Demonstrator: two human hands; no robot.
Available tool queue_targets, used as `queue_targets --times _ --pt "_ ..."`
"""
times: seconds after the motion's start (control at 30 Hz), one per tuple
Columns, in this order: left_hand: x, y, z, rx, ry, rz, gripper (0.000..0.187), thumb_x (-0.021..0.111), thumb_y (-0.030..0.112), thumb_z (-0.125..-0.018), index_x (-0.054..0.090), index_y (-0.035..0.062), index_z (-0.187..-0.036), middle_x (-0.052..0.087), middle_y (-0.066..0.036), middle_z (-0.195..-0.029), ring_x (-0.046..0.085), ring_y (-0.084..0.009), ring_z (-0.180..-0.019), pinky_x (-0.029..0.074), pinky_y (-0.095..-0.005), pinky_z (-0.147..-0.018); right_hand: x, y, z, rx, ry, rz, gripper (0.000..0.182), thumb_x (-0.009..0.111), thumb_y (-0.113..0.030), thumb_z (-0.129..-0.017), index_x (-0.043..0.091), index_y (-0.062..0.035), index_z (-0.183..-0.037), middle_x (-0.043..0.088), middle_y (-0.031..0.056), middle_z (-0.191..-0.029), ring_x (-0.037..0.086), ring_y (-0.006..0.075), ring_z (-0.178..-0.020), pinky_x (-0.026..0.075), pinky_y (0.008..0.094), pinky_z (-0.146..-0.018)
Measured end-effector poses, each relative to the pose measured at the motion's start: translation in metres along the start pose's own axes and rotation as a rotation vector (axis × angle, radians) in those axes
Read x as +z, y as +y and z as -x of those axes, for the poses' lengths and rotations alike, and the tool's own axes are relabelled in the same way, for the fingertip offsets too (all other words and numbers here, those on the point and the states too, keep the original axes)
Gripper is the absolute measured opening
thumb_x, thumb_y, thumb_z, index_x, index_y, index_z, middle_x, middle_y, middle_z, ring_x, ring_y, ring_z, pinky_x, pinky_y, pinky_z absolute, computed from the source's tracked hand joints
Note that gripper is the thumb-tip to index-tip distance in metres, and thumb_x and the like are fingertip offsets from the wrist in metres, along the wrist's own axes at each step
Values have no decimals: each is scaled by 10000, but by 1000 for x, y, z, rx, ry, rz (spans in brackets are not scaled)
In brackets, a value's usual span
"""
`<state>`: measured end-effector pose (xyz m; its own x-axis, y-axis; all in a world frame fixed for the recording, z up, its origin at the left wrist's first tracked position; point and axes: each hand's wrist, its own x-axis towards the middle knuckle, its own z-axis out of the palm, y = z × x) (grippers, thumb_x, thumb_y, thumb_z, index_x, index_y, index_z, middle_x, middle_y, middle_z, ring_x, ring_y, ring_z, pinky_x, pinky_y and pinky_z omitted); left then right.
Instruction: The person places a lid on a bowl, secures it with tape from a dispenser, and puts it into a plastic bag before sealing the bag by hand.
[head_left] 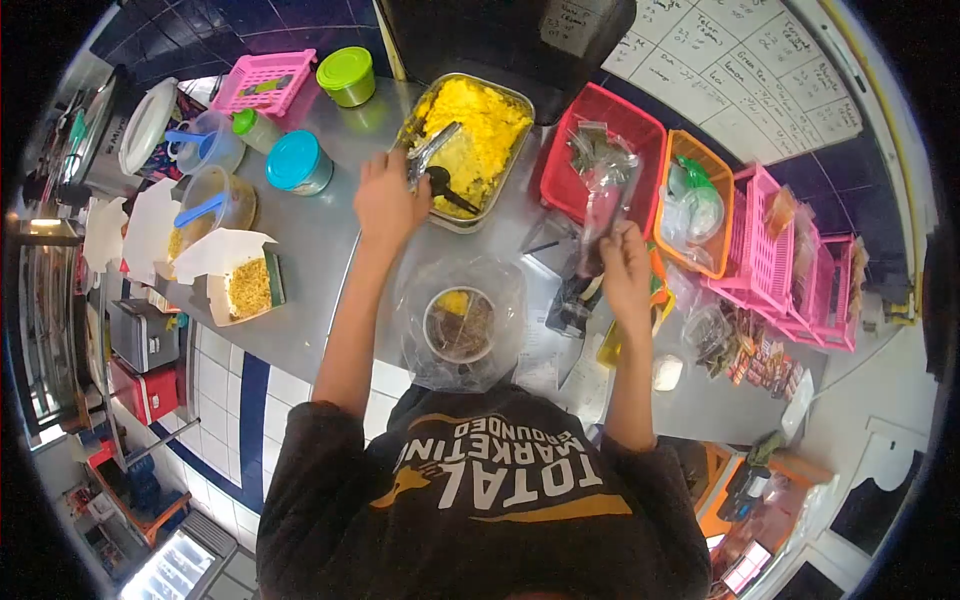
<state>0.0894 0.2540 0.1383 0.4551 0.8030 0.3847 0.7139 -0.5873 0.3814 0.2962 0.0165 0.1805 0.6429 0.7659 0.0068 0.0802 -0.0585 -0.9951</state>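
Note:
My left hand (393,195) is at the left rim of a metal tray (472,228) of yellow scrambled egg (487,125). Its curled fingers close on the near end of metal tongs with a black part (450,190), which lie over the egg. With pinched fingers, my right hand (624,262) holds a clear plastic packet (603,205) at the near edge of a red basket (652,148). Between my forearms, a round white bowl (430,340) with egg and brown food stands inside a clear plastic bag (510,340).
An open box of noodles (249,287) stands at left, near blue-lidded (297,163) and green-lidded (346,77) tubs. On the right are an orange basket (725,180), pink baskets (745,255) and several sachets (765,360). Handwritten sheets (740,60) hang on the wall.

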Motion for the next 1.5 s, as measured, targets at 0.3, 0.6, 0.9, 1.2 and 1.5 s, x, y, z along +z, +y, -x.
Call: queue_targets --times 0.3,0.6,0.9,1.2,1.5 --pt "86 -48 -52 51 -210 -158 241 672 179 -753 699 22 -934 551 -197 -1152 545 -382 -1084 524 -456 -854 -19 46 42 10 67 24 92 506 43 -925 476 -42 -940 375 -26 -847 365 56 -743 346 197 -650" --pt "33 22 -75 214 -79 19 182 674 200 -749 665 20 -776 626 -205 -833 631 -385 -825 520 -481 -718 -58 29 109 195 354 -210 215 500 67 -931 379 -97 -863 362 -49 -841 350 39 -747 332 188 -679" --pt "18 109 -34 290 -333 342 395 673 399 -818 643 16 -911 669 -215 -874 641 -416 -861 505 -488 -779 57 -32 100 -315 -228 36 197 541 7 -912 593 7 -1102 676 194 -1025 685 248 -888 539 347 -803" --pt "-24 -21 144 -279 -615 -84 255 642 210 -824 609 15 -986 674 -256 -832 665 -439 -808 534 -529 -732 118 77 70 -303 -470 1233 139 583 -73 -828 593 -42 -963 686 136 -824 704 297 -750 563 396 -627" --pt "-41 -36 144 -278 -370 26 194 587 192 -846 679 21 -838 667 -278 -804 663 -464 -755 531 -547 -692 118 91 48 -536 -394 1370 117 605 -107 -808 664 -56 -895 665 121 -891 677 276 -848 569 359 -624"
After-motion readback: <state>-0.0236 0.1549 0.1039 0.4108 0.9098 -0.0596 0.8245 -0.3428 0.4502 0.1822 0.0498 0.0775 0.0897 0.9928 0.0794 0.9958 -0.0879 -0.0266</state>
